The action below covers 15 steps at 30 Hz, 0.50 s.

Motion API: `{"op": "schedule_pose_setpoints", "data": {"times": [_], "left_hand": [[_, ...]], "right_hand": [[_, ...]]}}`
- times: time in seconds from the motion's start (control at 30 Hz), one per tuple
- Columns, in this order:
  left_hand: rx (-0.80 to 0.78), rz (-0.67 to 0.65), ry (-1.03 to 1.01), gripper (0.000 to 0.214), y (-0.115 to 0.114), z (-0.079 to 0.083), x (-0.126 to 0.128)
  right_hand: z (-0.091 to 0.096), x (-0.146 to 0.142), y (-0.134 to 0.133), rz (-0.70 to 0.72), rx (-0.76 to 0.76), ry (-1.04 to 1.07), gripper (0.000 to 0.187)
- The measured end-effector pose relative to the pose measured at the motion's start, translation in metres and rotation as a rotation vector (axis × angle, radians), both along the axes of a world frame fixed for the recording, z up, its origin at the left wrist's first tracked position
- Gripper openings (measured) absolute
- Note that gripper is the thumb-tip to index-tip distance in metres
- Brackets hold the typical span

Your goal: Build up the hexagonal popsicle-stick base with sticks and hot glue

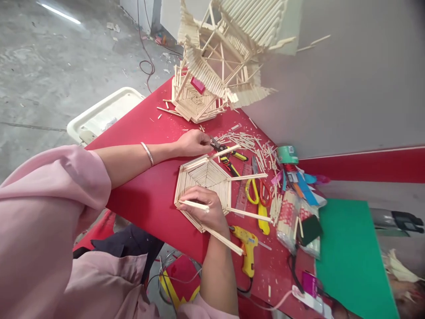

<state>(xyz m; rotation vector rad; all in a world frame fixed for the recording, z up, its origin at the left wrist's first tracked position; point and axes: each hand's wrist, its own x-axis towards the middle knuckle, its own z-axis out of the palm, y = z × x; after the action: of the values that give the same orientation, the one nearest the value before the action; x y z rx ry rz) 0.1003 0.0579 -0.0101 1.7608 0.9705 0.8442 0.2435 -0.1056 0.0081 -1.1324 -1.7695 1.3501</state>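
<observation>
- The right hand (206, 206) closes around a pale wooden stick post (199, 205) at the near edge of a hexagonal panel of pale wooden sticks (222, 188), palm over the panel.
- The left hand (195, 142), fingers drawn together, hovers just above the panel in view, near the tips of black pliers with yellow-and-black handles (230, 167); whether it holds anything cannot be told.
- The panel, with more posts jutting from its rim, sits on a red tabletop (142, 177).
- Below and right of the panel lies a yellow glue gun (248, 250).
- Above and right of it, loose cut sticks (244, 141) are strewn.
- Farther above it stands a larger lattice of pale sticks (207, 73).
</observation>
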Motion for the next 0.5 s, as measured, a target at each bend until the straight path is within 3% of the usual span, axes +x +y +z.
{"op": "schedule_pose_setpoints", "data": {"times": [0.27, 0.5], "left_hand": [[-0.011, -0.007, -0.006, 0.034, -0.0035, 0.0059, -0.0021], [-0.007, -0.022, -0.035, 0.032, -0.0043, 0.0015, -0.0069]], "right_hand": [[-0.0015, -0.0009, -0.0006, -0.017, -0.014, 0.031, 0.020], [-0.0054, -0.0001, 0.0011, -0.011, -0.006, -0.001, 0.028]]}}
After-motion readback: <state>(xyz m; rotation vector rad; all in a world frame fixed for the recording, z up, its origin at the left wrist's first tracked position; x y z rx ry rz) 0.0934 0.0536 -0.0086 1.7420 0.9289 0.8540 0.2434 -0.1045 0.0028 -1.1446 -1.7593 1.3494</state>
